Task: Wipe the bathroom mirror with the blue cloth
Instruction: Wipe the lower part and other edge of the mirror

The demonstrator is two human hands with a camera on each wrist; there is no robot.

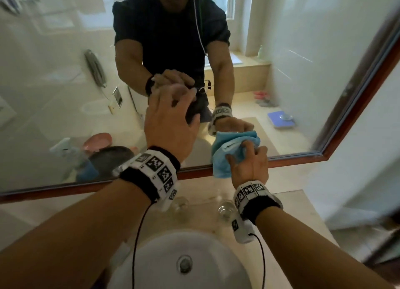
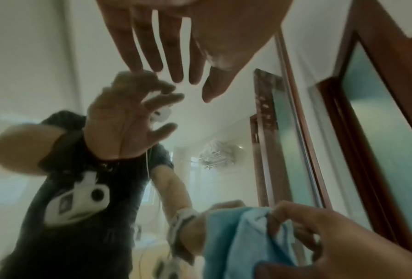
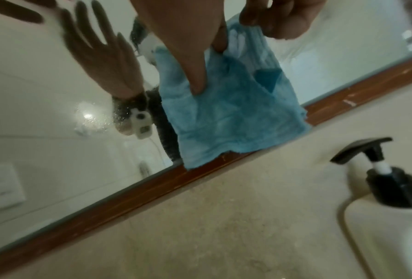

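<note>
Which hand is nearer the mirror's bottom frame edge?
Right. The right hand holds the blue cloth just above the frame; the left hand is spread higher up.

You have two hands up at one mirror (image 1: 65,83): your left hand (image 1: 171,120) and your right hand (image 1: 249,165). There is one blue cloth (image 1: 225,156). Below you sit one sink (image 1: 164,252) and two clear glasses (image 1: 226,210) on the counter (image 1: 303,213); the right wrist view shows one pump bottle (image 3: 386,203).
</note>
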